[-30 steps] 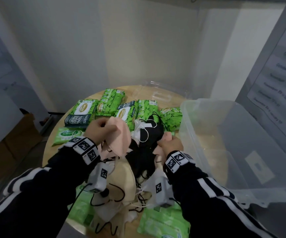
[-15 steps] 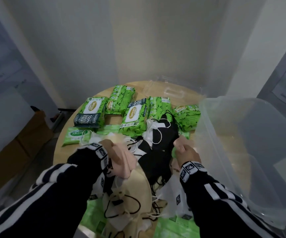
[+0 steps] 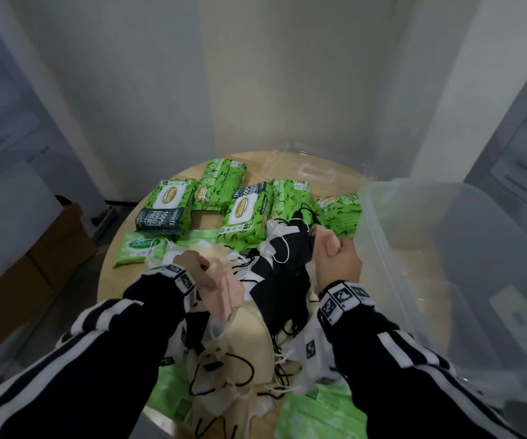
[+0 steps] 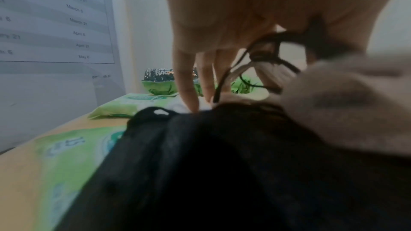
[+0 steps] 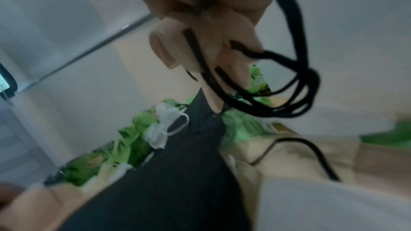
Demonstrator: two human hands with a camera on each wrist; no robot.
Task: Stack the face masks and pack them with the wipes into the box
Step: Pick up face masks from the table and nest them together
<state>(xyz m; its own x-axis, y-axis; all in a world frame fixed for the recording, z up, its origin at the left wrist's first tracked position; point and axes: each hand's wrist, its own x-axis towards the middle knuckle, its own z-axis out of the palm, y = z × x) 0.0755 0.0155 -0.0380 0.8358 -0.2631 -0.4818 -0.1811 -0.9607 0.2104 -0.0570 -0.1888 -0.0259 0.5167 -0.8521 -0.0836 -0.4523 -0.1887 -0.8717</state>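
A tangled pile of face masks lies mid-table, with a cream mask (image 3: 249, 334) at the near side. My left hand (image 3: 197, 270) holds a pink mask (image 3: 232, 294) low over the pile; in the left wrist view its fingertips (image 4: 192, 104) point down onto a white mask. My right hand (image 3: 331, 251) grips the ear loops (image 5: 295, 83) of a black mask (image 3: 290, 258), which hangs from the fist (image 5: 200, 59) down to the pile. Several green wipes packs (image 3: 244, 213) lie across the back. The clear plastic box (image 3: 379, 236) stands open at the right.
The round wooden table (image 3: 118, 280) ends close on the left. A clear lid (image 3: 306, 172) lies behind the wipes. More green packs (image 3: 316, 416) sit at the near edge under the masks. Cardboard boxes (image 3: 50, 248) stand on the floor at left.
My left hand has come down and nearer with the pink mask. My right hand has risen toward the box, drawing the black mask up by its loops.
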